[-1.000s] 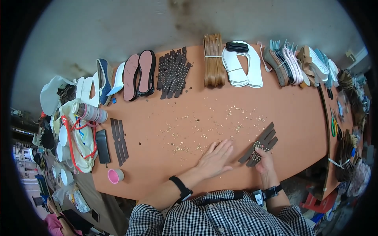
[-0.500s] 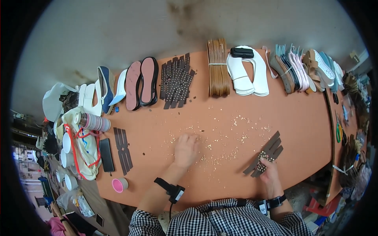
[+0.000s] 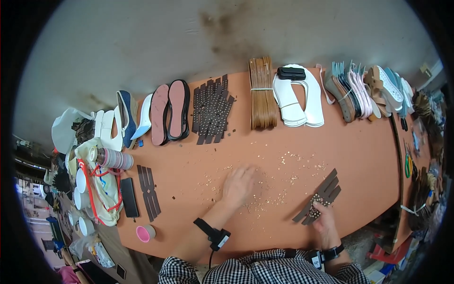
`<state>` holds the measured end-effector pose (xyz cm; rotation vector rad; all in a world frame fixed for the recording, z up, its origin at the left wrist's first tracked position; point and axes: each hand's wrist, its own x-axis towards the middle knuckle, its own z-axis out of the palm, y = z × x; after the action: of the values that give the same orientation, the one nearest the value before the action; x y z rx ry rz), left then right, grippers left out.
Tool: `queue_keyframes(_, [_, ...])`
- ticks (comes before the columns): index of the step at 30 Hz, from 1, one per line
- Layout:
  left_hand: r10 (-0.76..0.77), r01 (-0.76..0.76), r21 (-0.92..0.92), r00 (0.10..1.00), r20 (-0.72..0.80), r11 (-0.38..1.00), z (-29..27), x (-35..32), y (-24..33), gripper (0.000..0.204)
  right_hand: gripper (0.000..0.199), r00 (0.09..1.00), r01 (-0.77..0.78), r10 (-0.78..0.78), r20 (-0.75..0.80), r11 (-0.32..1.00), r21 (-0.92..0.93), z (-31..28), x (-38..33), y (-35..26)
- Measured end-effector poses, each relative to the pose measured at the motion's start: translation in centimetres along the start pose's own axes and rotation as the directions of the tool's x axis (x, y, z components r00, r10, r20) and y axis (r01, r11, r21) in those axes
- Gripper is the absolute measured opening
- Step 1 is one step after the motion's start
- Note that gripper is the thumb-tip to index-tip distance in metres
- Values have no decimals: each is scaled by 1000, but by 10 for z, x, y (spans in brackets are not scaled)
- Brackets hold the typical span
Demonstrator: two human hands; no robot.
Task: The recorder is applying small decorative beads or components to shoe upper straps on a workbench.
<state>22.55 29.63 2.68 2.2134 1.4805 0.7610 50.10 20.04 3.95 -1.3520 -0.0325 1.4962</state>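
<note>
While the right hand grips a studded dark-brown strap piece, thumb on top, piece fanning out beyond the fingertips, left hand blurred, cannot tell whether its fingers hold anything, loose gold studs scattered around them.

Orange-brown tabletop: scattered gold studs, studded dark strips, pink-lined cup.
</note>
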Motion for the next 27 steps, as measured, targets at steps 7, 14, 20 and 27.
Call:
queue_keyframes(7, [-28, 12, 151, 994, 104, 989, 22, 48, 2, 58, 24, 1000, -12, 13, -20, 1000, 14, 5, -3, -3])
queue_keyframes(14, [119, -159, 119, 950, 288, 980, 53, 42, 49, 69, 20, 997, -52, 53, -51, 998, 24, 0, -1, -4])
queue_keyframes(20, [178, -192, 5, 921, 347, 981, 49, 28, 58, 67, 20, 998, -51, 52, -47, 998, 33, -4, 1, -3])
queue_keyframes(27, [-31, -3, 210, 987, 160, 978, 52, 82, 36, 62, 19, 995, -88, 91, -29, 991, 102, -5, -2, -6])
